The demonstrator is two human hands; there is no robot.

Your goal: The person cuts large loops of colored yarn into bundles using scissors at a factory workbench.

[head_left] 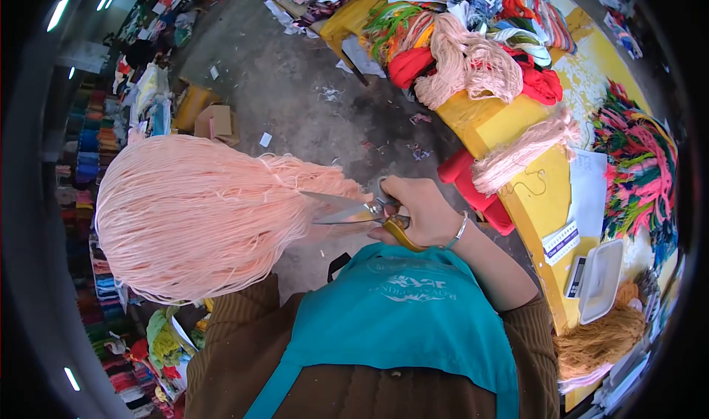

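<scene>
A big bundle of pale pink yarn (199, 219) hangs at the left, its strands gathered and tied near its right end, with a short loose tail beyond. My right hand (425, 208) is closed around the handles of a pair of scissors (340, 210) with a yellow grip. The scissor blades are apart and point left, against the yarn just below the tie. My left arm in its brown sleeve (240, 312) goes up behind the bundle; the yarn hides my left hand.
On the right, a yellow table (528, 227) holds a pink skein (521, 153), colourful yarn (639, 168), a plastic container (602, 280) and brown yarn (602, 338). A red stool (473, 186) stands beside it. A cardboard box (216, 123) and scraps lie on the floor.
</scene>
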